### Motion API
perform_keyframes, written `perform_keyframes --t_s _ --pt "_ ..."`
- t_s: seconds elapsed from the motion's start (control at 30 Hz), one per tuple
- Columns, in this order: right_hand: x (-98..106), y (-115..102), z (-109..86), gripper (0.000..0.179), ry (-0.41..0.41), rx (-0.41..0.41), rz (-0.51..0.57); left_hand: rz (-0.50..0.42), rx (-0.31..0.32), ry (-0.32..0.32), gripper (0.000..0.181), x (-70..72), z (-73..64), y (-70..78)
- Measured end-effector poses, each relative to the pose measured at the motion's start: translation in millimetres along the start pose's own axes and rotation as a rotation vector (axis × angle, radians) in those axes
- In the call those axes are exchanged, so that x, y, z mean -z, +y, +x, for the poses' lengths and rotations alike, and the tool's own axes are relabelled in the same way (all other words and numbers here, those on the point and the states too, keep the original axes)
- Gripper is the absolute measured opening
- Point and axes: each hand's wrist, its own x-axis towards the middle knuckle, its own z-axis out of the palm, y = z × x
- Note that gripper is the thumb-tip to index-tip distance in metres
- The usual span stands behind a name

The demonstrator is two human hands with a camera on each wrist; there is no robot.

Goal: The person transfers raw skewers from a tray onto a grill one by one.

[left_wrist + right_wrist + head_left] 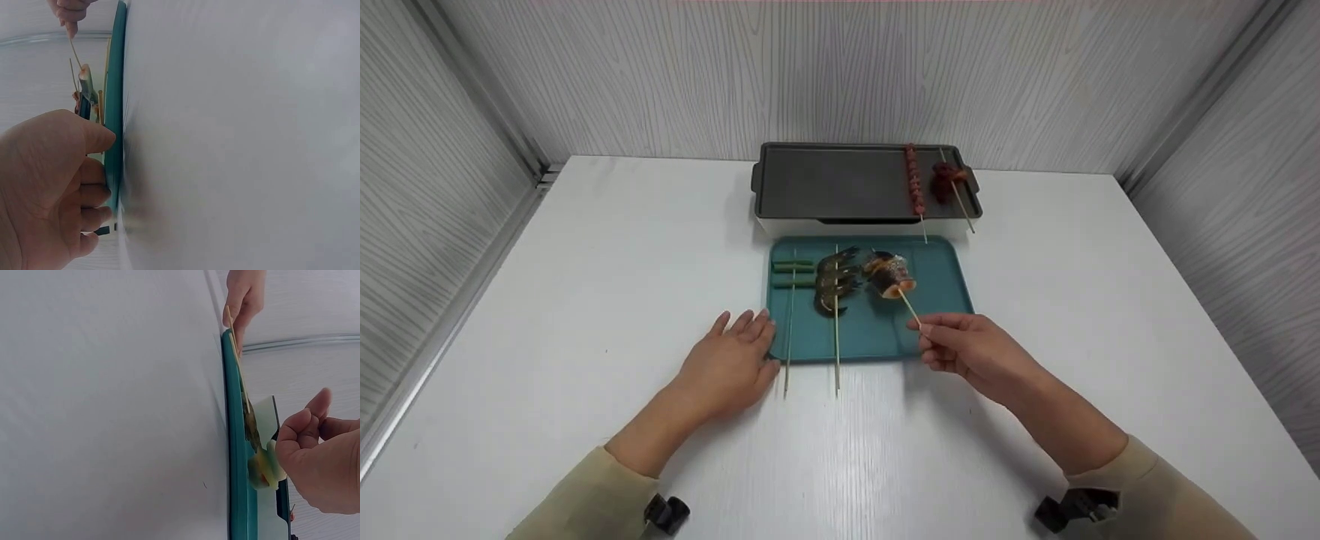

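My right hand (971,352) pinches the stick of a skewer of fish-like chunks (891,277), dark silvery skin outside and orange-pink at the cut ends. The skewer tilts over the right half of a teal tray (937,274). At the tray's front left corner my left hand (731,367) lies with fingers extended, touching the edge; in the left wrist view its thumb (100,138) is against the rim. On the tray a shrimp skewer (834,285) lies in the middle, and a skewer of green stalks (793,274) lies at the left. Both sticks overhang the front rim.
Just behind the tray stands a dark grill plate (832,184) on a white base. At its right end lie a skewer of red beads of food (914,180) and another with a dark red piece (945,181). Pale panels (855,75) enclose the white table (645,247).
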Motion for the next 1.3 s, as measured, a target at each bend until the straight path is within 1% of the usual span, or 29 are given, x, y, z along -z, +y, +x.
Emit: perform_keyframes --t_s 0.23,0.53,0.67,0.8,0.97,1.03,1.2,1.3 --pt "-2.1 -3.2 -4.2 0.044 0.015 0.030 -0.015 0.003 -0.007 0.004 0.060 -0.6 0.0 -0.6" --pt "-8.6 -16.6 -12.6 0.038 0.037 0.081 -0.064 0.015 -0.012 0.015 0.060 -2.5 1.9 -3.9" --pt "-11.9 -25.0 -14.3 0.035 0.044 0.124 -0.056 0.008 -0.004 0.012 0.061 -3.9 2.4 -4.5" --pt "-14.8 -34.1 -11.1 0.033 0.052 0.154 -0.032 -0.001 0.003 0.004 0.062 -3.8 2.1 -3.1" --pt "-17.2 -48.1 1.0 0.034 0.048 0.194 -0.012 -0.004 0.004 0.006 0.061 -3.1 1.1 -3.1" --pt "-17.9 -53.7 8.7 0.034 0.048 0.211 0.002 -0.001 0.004 0.006 0.060 -3.1 1.0 -3.2" --pt "-18.2 -65.1 35.7 0.035 0.068 0.222 0.052 -0.006 0.004 0.012 0.061 -3.7 1.5 -3.7" --pt "-16.4 -70.0 53.4 0.035 0.097 0.212 0.067 -0.015 0.002 0.014 0.061 -4.3 1.8 -3.5"
